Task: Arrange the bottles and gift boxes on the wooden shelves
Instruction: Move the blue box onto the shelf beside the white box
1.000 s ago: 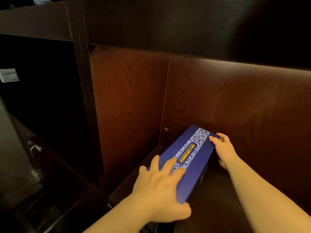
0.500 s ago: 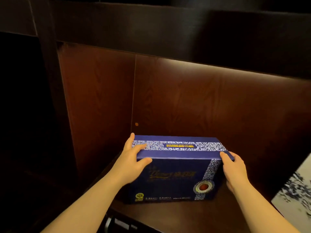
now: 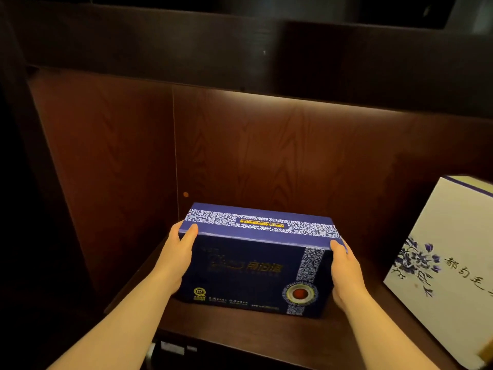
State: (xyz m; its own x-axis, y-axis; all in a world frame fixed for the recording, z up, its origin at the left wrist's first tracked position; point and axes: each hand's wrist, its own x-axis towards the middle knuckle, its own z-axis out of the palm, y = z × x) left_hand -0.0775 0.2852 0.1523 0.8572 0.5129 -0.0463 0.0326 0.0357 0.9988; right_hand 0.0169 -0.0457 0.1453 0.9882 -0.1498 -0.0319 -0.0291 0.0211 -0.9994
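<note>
Here the blue box point(image 3: 256, 259) stands on the shelf point(image 3: 240, 332) near its left wall, clasped between both hands: left hand point(image 3: 178, 259) and right hand point(image 3: 346, 273) press its ends. White box point(image 3: 442, 265) stands well right.

dark wood panelling point(image 3: 266, 156), warm underlit glow

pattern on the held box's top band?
White floral scrollwork on the blue gift box, yellow text; head view.
</note>
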